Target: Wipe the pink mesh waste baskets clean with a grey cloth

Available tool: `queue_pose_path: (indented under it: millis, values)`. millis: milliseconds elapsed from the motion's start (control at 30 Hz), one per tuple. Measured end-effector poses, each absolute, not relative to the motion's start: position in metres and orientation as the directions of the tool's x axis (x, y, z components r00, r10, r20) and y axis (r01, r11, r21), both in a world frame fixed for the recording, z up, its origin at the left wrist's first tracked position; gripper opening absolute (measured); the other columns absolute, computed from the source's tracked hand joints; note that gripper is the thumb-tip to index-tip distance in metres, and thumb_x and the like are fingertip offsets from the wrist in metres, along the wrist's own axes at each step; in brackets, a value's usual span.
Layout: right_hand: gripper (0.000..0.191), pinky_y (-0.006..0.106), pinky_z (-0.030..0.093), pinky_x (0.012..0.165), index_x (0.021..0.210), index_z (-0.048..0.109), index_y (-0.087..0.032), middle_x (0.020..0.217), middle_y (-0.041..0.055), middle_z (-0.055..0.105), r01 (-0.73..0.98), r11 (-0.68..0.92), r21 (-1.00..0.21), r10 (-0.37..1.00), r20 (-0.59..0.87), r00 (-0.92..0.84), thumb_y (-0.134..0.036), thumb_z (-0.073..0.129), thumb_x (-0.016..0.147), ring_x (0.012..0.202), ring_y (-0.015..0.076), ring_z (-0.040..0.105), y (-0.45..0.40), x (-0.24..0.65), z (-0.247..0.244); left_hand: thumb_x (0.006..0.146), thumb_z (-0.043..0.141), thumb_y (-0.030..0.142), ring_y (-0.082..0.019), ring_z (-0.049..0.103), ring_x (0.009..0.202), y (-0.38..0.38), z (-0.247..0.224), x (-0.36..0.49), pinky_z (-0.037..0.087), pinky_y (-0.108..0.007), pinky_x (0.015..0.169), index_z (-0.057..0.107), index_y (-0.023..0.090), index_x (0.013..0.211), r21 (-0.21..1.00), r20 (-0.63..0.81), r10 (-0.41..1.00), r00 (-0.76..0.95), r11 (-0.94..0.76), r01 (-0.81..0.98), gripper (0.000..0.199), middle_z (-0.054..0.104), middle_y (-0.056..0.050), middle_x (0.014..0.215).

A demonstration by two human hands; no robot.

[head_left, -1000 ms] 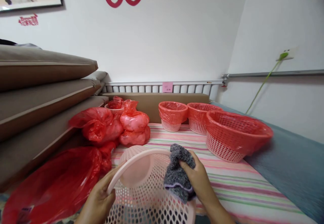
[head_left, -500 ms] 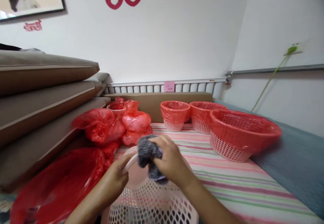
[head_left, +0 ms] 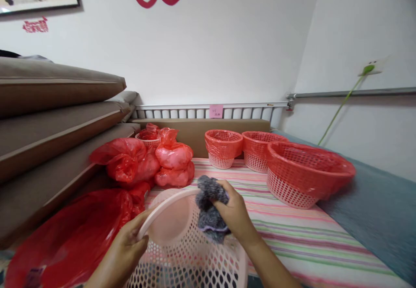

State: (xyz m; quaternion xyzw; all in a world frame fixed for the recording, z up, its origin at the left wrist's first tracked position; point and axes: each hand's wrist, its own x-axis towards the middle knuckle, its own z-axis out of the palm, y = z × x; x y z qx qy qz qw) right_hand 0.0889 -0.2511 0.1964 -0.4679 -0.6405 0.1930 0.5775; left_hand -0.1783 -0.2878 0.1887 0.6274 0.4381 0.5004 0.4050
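A pale pink perforated plastic basket (head_left: 191, 253) is tilted so that its open side faces me. My left hand (head_left: 131, 240) is closed round the left part of its rim. In my right hand (head_left: 232, 212) a grey cloth (head_left: 211, 210) with a purple edge is bunched up, pressed at the upper right of the rim. Left of the basket lies a large red plastic bag (head_left: 74, 236). Behind it sit tied red plastic bags (head_left: 175, 155) with pinkish contents.
Three baskets lined with red bags stand at the right: a small basket (head_left: 223, 149), another basket (head_left: 260, 151) and a larger basket (head_left: 308, 173). Stacked cushions (head_left: 58, 114) rise at the left. A striped sheet (head_left: 292, 231) covers the surface before a radiator (head_left: 240, 112).
My right hand and the grey cloth have slid right along the basket's rim. My left hand, still on the rim, has shifted left and down, and the basket has turned slightly.
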Motion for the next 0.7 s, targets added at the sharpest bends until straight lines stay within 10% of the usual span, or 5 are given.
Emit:
queue_pose_path:
  millis: [233, 500, 700]
  values:
    - [0.042, 0.039, 0.051, 0.073, 0.099, 0.059, -0.019, 0.085, 0.0048, 0.070, -0.107, 0.259, -0.960, 0.938, 0.224, 0.266, -0.036, 0.071, 0.062, 0.079, 0.0253, 0.065, -0.253, 0.123, 0.155, 0.068, 0.064, 0.023, -0.031, 0.059, 0.113, -0.297, 0.183, -0.196, 0.042, -0.042, 0.101, 0.065, 0.019, 0.114, 0.934, 0.271, 0.960, 0.065, -0.279, 0.222, 0.046, 0.068, -0.008, 0.117]
    - [0.031, 0.036, 0.046, 0.081, 0.096, 0.059, -0.021, 0.089, 0.0013, 0.068, 0.263, 0.395, -0.880, 0.871, 0.450, 0.199, -0.029, 0.063, 0.067, 0.085, 0.0224, 0.062, -0.245, 0.110, 0.201, 0.061, 0.047, 0.003, -0.027, 0.060, 0.112, -0.275, 0.248, -0.160, 0.044, -0.041, 0.098, 0.063, 0.013, 0.117, 0.904, 0.271, 0.917, 0.292, -0.347, 0.252, 0.059, 0.071, -0.008, 0.110]
    - [0.034, 0.035, 0.039, 0.087, 0.100, 0.058, -0.024, 0.102, 0.0028, 0.061, 0.617, 0.568, -0.545, 0.685, 0.729, 0.013, -0.014, 0.058, 0.068, 0.098, 0.0217, 0.053, -0.255, 0.092, 0.257, 0.061, 0.046, 0.008, -0.026, 0.060, 0.111, -0.274, 0.247, -0.134, 0.043, -0.039, 0.101, 0.062, 0.014, 0.117, 0.883, 0.357, 0.903, 0.238, -0.409, 0.231, 0.058, 0.068, -0.007, 0.117]
